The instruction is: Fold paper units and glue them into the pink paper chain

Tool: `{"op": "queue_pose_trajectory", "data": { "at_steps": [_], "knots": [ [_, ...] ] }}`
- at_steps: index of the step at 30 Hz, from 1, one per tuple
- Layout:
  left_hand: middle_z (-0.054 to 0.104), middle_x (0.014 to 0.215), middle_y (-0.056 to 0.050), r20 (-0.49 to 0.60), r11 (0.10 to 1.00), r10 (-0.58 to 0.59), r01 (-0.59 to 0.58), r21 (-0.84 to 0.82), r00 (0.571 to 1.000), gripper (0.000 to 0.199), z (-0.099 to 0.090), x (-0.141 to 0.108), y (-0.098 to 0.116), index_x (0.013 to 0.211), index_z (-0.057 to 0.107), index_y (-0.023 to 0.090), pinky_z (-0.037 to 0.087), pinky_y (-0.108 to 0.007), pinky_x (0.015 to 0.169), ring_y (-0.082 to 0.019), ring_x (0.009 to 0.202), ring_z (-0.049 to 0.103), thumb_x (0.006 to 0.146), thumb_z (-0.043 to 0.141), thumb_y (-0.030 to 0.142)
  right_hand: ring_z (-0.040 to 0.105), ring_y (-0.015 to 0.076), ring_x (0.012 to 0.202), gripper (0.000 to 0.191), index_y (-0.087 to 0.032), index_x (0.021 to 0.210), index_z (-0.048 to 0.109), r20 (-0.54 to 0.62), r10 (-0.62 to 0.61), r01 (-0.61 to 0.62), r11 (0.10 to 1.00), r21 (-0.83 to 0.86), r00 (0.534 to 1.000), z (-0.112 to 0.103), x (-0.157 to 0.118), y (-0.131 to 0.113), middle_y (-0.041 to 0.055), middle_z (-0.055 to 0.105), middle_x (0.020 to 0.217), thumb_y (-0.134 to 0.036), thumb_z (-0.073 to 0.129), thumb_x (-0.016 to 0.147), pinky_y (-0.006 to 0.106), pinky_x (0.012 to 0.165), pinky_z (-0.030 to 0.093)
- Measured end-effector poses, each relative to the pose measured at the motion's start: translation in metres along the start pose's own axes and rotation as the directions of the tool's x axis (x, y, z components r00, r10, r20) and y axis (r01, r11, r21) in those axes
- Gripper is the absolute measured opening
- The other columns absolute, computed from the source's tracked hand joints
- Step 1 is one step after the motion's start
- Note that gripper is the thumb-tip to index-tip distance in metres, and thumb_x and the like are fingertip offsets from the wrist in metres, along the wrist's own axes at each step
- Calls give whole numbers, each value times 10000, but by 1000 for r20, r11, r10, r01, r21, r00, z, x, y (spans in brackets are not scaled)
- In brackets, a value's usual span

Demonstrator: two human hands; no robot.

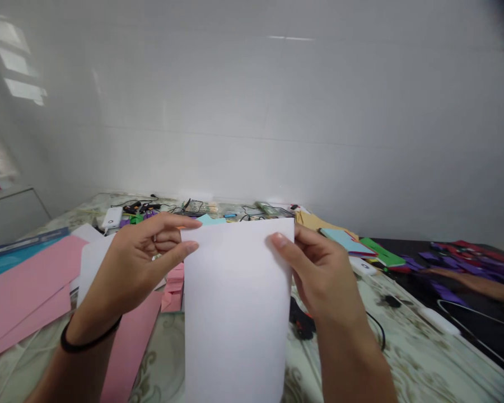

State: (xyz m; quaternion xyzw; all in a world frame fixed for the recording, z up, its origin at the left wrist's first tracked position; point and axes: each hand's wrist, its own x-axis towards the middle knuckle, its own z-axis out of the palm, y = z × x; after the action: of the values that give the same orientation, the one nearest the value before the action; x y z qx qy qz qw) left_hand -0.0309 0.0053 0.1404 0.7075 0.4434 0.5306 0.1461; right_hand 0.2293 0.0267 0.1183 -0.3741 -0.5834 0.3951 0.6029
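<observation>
Rising at 12 o'clock, wall (256, 112); below it, table (415, 347); white sheet (235, 313) held above table at 6 o'clock; pink paper (29, 268) on table at sheet's 9 o'clock; right hand (325, 280) pinched closed on sheet's 1 o'clock corner; left hand (136, 263) pinched closed on its 11 o'clock corner

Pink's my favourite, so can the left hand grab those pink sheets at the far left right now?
Probably yes, if it lets go first: the left hand pinches a top corner of the white sheet. The pink sheets lie to its left, seemingly within reach and mostly uncovered.
</observation>
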Motion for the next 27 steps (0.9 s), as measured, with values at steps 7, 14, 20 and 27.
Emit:
{"op": "queue_pose_trajectory", "data": {
  "at_steps": [7, 14, 20, 27],
  "knots": [
    [675, 698, 11, 11, 995, 51, -52, 86, 999, 226, -3, 4, 0, 1082, 800, 236, 473, -184, 540, -97, 574, 570, 878, 775, 330, 589, 135, 634, 215, -238, 852, 770, -132, -93, 91, 996, -23, 987, -1, 1, 0, -8, 705, 738, -449, 803, 877, 248, 576, 469],
    [605, 627, 37, 18, 998, 39, -39, 52, 999, 242, -2, 5, 2, 1104, 789, 225, 469, -166, 525, -87, 542, 543, 877, 770, 306, 563, 114, 620, 181, -242, 844, 794, -129, -97, 97, 995, -2, 987, -1, 1, -1, -17, 688, 709, -419, 814, 876, 232, 573, 455],
    [627, 648, 34, 40, 995, -53, 57, -88, 998, 325, 2, 2, 5, 1200, 744, 218, 477, -163, 550, -95, 588, 578, 879, 772, 266, 577, 125, 650, 163, -259, 843, 800, -174, -92, 82, 995, -61, 981, -4, 1, 1, -14, 688, 723, -418, 822, 873, 233, 577, 458],
    [545, 625, 42, 47, 997, -4, 8, -78, 999, 215, 0, 2, 1, 1081, 789, 205, 436, -177, 525, -82, 554, 481, 881, 772, 282, 573, 148, 659, 144, -267, 857, 783, -177, -124, 112, 991, -79, 976, -8, 0, 7, -9, 679, 739, -405, 805, 892, 250, 573, 473]
  ]
}}
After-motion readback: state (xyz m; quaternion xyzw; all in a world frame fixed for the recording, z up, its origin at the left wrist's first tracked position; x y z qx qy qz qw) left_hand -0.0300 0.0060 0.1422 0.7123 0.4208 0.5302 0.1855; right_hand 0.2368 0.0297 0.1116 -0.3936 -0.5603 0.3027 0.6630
